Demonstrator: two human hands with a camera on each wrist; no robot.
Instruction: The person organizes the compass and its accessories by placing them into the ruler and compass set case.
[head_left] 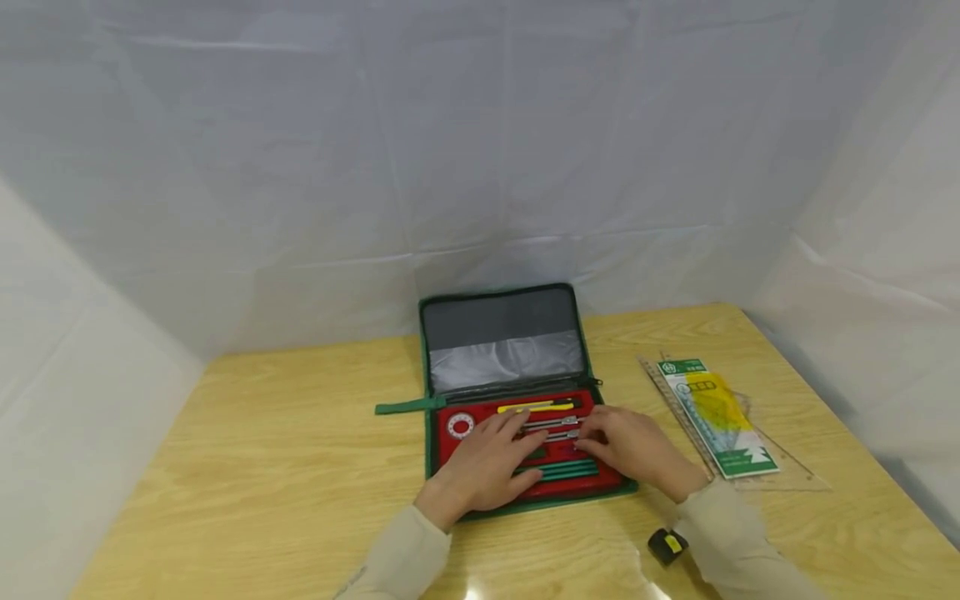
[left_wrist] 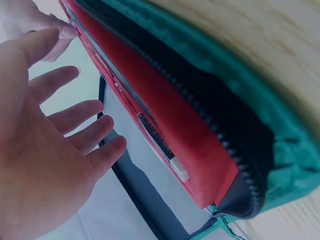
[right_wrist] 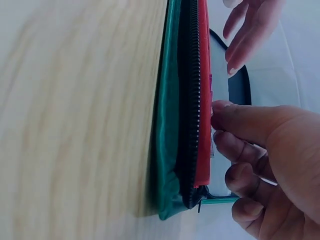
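Note:
A green zip case (head_left: 429, 450) lies unfolded, its red tray (head_left: 611, 479) holding drawing tools. My left hand (head_left: 487, 458) spreads over the tray's left-middle part, fingers extended; in the left wrist view its palm and fingers hold nothing. My right hand (head_left: 633, 442) is at the tray's right side, thumb and forefinger bent down to a slot beside a small purple piece (right_wrist: 210, 85). I cannot tell whether they pinch it. Nearby lie a yellow cutter knife (head_left: 536, 406), silver compasses (head_left: 561, 422) and green pencils (head_left: 570, 471). A white eraser (left_wrist: 179, 169) in a black sleeve sits in the tray.
The case's grey lid (head_left: 498, 321) stands raised at the back, a green strap (head_left: 405, 407) reaching left. A white ring-shaped disc (head_left: 460, 425) is in the tray. To the right lie a green-and-white ruler packet (head_left: 720, 417) and clear rulers. A black-yellow item (head_left: 667, 546) lies by my right sleeve.

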